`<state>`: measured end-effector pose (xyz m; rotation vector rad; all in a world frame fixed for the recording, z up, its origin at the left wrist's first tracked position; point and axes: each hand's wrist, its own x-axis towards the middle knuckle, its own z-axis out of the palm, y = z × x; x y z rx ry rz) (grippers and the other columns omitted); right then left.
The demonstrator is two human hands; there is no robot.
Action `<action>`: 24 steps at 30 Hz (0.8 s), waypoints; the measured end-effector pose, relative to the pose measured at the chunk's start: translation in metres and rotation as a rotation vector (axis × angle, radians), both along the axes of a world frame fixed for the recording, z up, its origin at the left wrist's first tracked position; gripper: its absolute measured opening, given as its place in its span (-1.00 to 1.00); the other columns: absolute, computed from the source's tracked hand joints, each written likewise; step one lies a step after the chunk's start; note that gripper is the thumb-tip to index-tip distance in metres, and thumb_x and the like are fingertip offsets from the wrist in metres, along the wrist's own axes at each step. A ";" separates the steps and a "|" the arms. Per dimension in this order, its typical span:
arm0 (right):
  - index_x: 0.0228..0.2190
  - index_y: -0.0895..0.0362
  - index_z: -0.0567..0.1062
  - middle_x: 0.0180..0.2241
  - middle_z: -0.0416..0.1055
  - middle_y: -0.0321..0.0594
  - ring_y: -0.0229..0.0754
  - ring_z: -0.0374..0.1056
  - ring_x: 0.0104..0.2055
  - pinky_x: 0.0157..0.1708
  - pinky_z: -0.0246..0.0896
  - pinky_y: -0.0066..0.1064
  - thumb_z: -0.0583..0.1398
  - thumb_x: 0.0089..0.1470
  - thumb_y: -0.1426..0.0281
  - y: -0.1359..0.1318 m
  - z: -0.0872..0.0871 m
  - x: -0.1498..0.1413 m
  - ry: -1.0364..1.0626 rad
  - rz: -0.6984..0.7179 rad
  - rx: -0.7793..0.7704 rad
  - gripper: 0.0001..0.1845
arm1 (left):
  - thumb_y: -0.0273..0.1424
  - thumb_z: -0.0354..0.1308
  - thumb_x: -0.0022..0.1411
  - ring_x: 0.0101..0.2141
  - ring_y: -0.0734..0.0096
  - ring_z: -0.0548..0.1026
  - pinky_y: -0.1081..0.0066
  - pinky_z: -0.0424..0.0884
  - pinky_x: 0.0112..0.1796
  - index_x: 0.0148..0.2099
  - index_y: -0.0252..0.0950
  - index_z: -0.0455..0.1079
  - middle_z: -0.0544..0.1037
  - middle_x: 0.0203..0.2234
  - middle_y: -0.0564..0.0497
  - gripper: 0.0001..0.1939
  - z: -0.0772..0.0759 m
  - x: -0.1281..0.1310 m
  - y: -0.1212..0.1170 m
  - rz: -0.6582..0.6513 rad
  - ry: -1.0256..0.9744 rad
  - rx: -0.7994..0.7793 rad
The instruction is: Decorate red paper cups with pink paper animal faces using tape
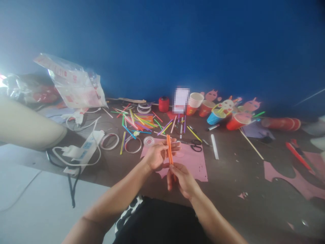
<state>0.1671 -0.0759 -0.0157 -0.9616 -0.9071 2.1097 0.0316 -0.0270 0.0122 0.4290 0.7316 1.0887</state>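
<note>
In front of my body, above a pink paper sheet [201, 169], I hold what look like orange straws [169, 147] side by side and nearly upright. My left hand [157, 156] has its thumb against their upper part, with the other fingers stretched out behind. Lower down, my right hand [184, 178] pinches them between thumb and fingers. Black-handled scissors [196, 146] lie on the sheet just beyond my hands. A small clear tape roll [149, 141] rests at the sheet's far left corner.
Loose coloured straws [142, 122] are scattered behind my hands. Larger tape rolls [133, 145] and a power strip [87, 147] with cables lie left. Paper cups [215, 115] with pink paper figures stand at back right. A red utility knife [298, 156] and pink scraps [280, 174] lie far right.
</note>
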 end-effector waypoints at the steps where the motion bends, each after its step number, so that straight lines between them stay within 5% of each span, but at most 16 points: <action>1: -0.26 0.28 0.41 -0.74 0.36 -0.35 -0.32 0.26 -0.78 -0.75 -0.06 -0.57 0.10 0.11 0.21 0.000 0.000 0.000 0.002 0.002 -0.001 -0.64 | -0.62 -0.02 0.09 -0.14 0.10 0.51 0.25 0.34 -0.16 -0.03 -0.48 0.35 0.51 -0.12 -0.31 -0.64 0.000 0.000 0.000 -0.001 -0.002 0.005; 24: -0.24 0.28 0.42 -0.73 0.35 -0.34 -0.33 0.26 -0.77 -0.74 -0.06 -0.57 0.08 0.13 0.23 -0.001 0.001 0.002 0.016 0.002 0.005 -0.65 | -0.65 -0.01 0.07 -0.15 0.14 0.52 0.31 0.38 -0.22 -0.03 -0.44 0.33 0.52 -0.14 -0.27 -0.63 0.003 0.004 -0.001 0.026 -0.017 0.029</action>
